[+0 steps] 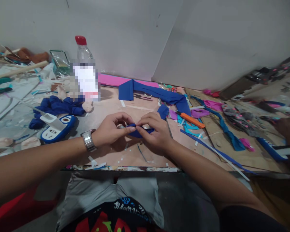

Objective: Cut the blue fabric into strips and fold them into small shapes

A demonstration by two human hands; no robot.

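Note:
Near the middle of the worktable, my left hand (112, 129) and my right hand (156, 131) meet fingertip to fingertip. Both pinch a small piece of blue fabric (137, 133), whose lower part hangs beneath the fingers. A metal watch is on my left wrist. Just behind my right hand a blue fabric end (162, 111) shows. Farther back lies a long folded blue fabric strip (157, 91), running right and bending toward the front. Part of the held piece is hidden by my fingers.
A red-capped bottle (84, 53) stands at back left. Blue fabric bundles (58, 108) and a blue-white power strip (59, 129) lie left. An orange cutter (192, 120), fabric scraps and a cardboard sheet (216, 138) lie right. Another person's hand (288, 130) is at the far right.

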